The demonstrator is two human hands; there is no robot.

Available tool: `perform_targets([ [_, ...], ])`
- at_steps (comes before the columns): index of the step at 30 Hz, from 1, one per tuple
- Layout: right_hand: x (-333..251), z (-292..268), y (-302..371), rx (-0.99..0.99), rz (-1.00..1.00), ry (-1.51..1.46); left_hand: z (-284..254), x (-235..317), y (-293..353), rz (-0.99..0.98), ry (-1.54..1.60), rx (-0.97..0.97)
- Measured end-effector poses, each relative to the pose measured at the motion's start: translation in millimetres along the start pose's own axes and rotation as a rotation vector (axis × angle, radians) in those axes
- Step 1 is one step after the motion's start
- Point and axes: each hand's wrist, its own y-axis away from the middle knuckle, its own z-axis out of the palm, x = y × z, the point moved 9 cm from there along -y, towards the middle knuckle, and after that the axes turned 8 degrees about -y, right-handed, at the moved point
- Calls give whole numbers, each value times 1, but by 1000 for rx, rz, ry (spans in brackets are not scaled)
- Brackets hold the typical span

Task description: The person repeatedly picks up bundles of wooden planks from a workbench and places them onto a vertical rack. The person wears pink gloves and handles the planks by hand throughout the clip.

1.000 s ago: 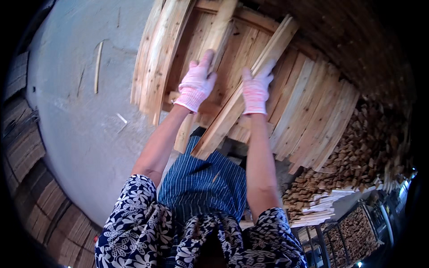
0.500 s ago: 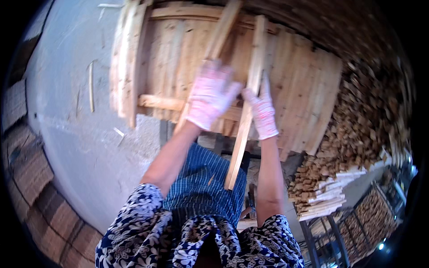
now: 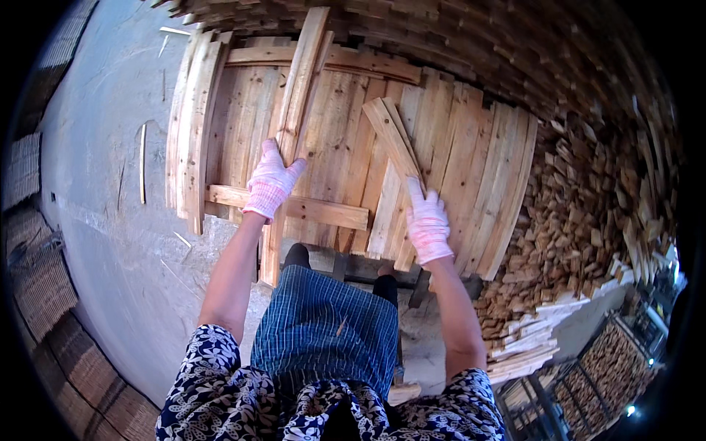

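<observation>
My left hand (image 3: 273,178), in a pink-and-white knit glove, grips a long pale wooden plank (image 3: 303,81) across its width. That plank lies lengthwise over a wide layer of boards (image 3: 334,117), and its near end juts past their edge. My right hand (image 3: 429,228), gloved alike, is closed around the near part of another wooden plank (image 3: 397,140), which slants up to the left. A narrow strip shows along this plank's right side. The fingers' undersides are hidden on both hands. A crosswise batten (image 3: 323,212) lies on the boards between my hands.
More planks (image 3: 195,125) are stacked at the left end of the boards. A big heap of short wood pieces (image 3: 588,191) rises at the right and far side. Wood slivers lie on the grey floor (image 3: 95,176); brown stacks (image 3: 44,287) line the left edge.
My left hand has shifted left and now holds the long plank. The right hand's plank has swung from near upright in view to a leftward slant. The gap between my hands has widened.
</observation>
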Motion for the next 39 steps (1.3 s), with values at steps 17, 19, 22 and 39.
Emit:
perform_targets([
  [17,29,-99,-191,-98,-398,172,93,-7,135,-205,1175,-317],
  [19,37,-104,-192,-77,-380,179,133,12,190,-228,1377,-527],
  [22,44,-102,-185,-3,-422,229,221,1,283,-409,1583,-960],
  [39,45,-109,-133,268,-672,290,370,60,279,-491,2107,-941],
])
